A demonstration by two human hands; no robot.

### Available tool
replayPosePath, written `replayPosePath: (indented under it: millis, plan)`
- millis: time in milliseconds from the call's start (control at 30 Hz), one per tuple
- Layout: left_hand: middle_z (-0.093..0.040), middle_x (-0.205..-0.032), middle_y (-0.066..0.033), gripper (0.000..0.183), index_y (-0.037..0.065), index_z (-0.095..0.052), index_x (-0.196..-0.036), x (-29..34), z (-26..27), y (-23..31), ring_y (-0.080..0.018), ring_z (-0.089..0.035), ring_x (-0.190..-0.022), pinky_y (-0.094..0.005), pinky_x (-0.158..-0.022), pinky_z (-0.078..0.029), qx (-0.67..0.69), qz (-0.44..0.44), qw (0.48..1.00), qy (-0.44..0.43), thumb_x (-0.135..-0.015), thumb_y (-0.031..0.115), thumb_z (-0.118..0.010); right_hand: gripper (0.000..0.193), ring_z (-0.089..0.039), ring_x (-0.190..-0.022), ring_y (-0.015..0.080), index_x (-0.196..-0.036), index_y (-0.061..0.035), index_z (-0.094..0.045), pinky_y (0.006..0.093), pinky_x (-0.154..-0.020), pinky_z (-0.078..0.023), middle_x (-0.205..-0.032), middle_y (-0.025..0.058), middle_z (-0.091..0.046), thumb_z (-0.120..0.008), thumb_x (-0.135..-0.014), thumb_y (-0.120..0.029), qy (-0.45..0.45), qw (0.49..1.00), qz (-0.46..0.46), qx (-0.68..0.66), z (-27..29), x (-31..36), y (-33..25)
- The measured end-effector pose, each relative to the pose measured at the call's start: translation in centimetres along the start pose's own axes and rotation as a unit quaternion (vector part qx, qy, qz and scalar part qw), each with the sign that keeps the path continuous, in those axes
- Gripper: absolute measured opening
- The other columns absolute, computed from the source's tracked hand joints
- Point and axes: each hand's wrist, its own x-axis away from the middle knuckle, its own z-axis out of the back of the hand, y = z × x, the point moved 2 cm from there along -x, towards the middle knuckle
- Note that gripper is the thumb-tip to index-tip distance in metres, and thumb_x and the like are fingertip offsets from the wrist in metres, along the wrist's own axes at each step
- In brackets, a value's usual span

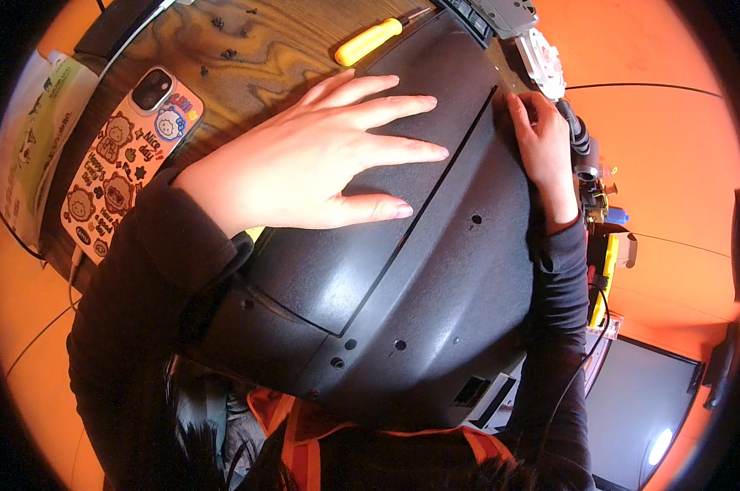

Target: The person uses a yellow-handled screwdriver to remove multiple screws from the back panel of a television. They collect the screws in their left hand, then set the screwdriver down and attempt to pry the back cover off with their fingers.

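Note:
A large black plastic housing (pixel 443 270) with a long straight seam and several screw holes lies in front of me, reaching toward my body. My left hand (pixel 321 151) is spread over its left part, palm down, with the fingers apart and nothing in them. At the far right edge of the housing, my right hand (pixel 542 135) is bent around the rim, its fingertips partly hidden. Beyond the housing's far edge lies a screwdriver (pixel 371 44) with a yellow handle. Several small dark screws (pixel 229 55) are scattered on the wooden table (pixel 280 49).
A phone (pixel 132 155) in a cartoon-printed case lies to the left with a cable plugged in. Behind it are a packet (pixel 47 139) and a dark box (pixel 112 29). Grey-white equipment (pixel 537 57) stands far right; a dark screen (pixel 644 409) is at the lower right.

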Motion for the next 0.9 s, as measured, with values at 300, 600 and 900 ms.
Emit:
replayPosePath:
  millis: [300, 600, 900]
  plan:
    - [-0.032, -0.140, -0.0091, 0.054, 0.022, -0.049, -0.127, 0.1, -0.2, -0.2, -0.0347, -0.026, -0.129, -0.0487, -0.106, -0.023, -0.016, 0.001, 1.000, 0.007, -0.075, 0.026, -0.065, 0.040, -0.058, -0.073, 0.0384, -0.079, 0.0042, -0.057, 0.0398, -0.065, -0.045, -0.077, 0.0236, -0.059, -0.052, -0.088, -0.034, 0.007, 1.000, 0.007, -0.008, -0.1, -0.2, 0.5]
    - [-0.033, -0.139, -0.0090, 0.050, 0.023, -0.049, -0.126, 0.2, -0.3, -0.3, -0.0344, -0.028, -0.128, -0.0480, -0.105, -0.025, -0.028, -0.003, 0.999, 0.031, -0.077, 0.027, -0.063, 0.042, -0.039, -0.062, 0.0063, -0.080, -0.0039, -0.057, 0.0204, -0.056, -0.031, -0.068, -0.0033, -0.045, -0.045, -0.092, -0.042, -0.162, 0.968, -0.121, -0.149, -0.5, -3.1, 2.0]
    - [-0.033, -0.139, -0.0104, 0.048, 0.022, -0.051, -0.124, 0.2, -0.6, -0.4, -0.0354, -0.029, -0.127, -0.0478, -0.105, -0.026, -0.019, 0.004, 0.999, 0.035, -0.078, 0.027, -0.063, 0.052, -0.045, -0.067, 0.0097, -0.088, 0.0091, -0.060, 0.0254, -0.060, -0.037, -0.068, 0.0015, -0.054, -0.045, -0.091, -0.041, -0.158, 0.964, -0.161, -0.142, -0.6, -3.5, 2.4]
